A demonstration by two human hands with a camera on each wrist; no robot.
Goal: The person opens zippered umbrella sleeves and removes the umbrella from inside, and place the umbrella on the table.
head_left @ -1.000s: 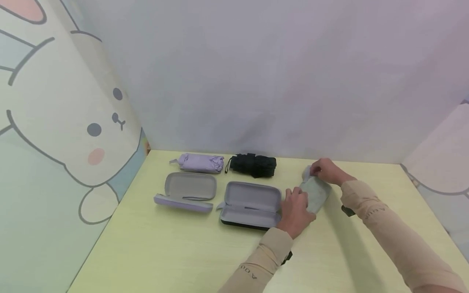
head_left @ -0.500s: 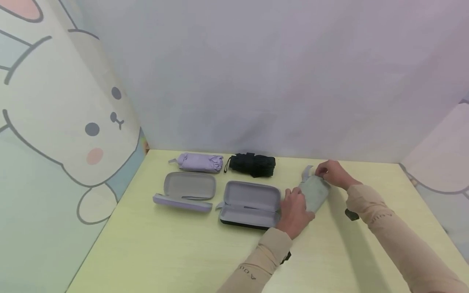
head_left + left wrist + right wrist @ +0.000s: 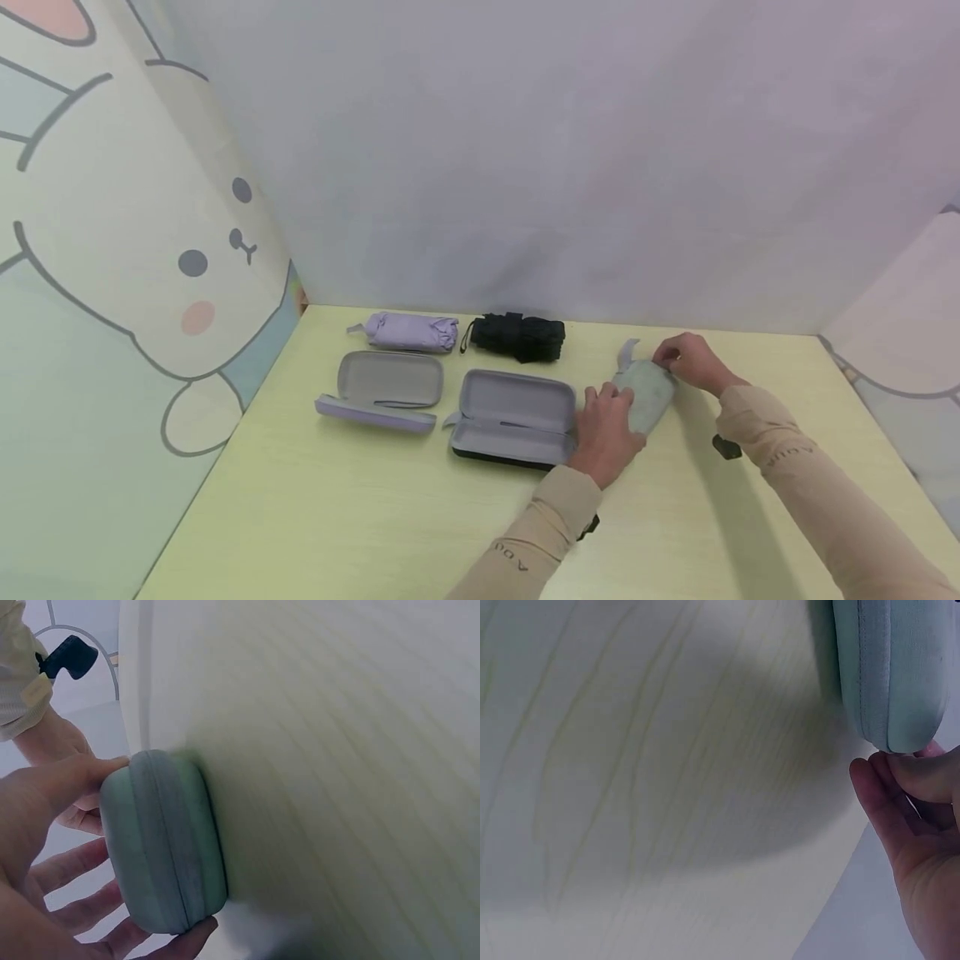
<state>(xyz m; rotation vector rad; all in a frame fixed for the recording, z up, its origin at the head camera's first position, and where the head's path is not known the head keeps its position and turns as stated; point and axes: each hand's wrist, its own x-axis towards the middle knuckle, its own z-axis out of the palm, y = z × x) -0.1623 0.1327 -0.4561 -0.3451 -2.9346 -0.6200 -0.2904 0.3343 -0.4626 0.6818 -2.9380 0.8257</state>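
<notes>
A pale green zippered case (image 3: 647, 390) lies on the right part of the table, with a light strap sticking up at its far end. My left hand (image 3: 603, 433) grips its near part; in the left wrist view, thumb and fingers span the case (image 3: 161, 844) across its zipper seam. At the far right corner my right hand (image 3: 693, 362) pinches the zipper pull, which the fingertips hide. In the right wrist view, thumb and fingers (image 3: 922, 780) meet at the zipper on the end of the case (image 3: 915, 675). The case looks closed along the visible seam.
Left of my left hand stands an open black case (image 3: 517, 404) with grey lining. Further left is an open lilac case (image 3: 390, 382). Behind them lie a folded lilac umbrella (image 3: 411, 332) and a folded black umbrella (image 3: 519, 337). A curtain-like wall (image 3: 555, 167) rises behind the table.
My right hand has moved rightward from beside the strap along the case's far end to its right corner. My left hand stays on the case.
</notes>
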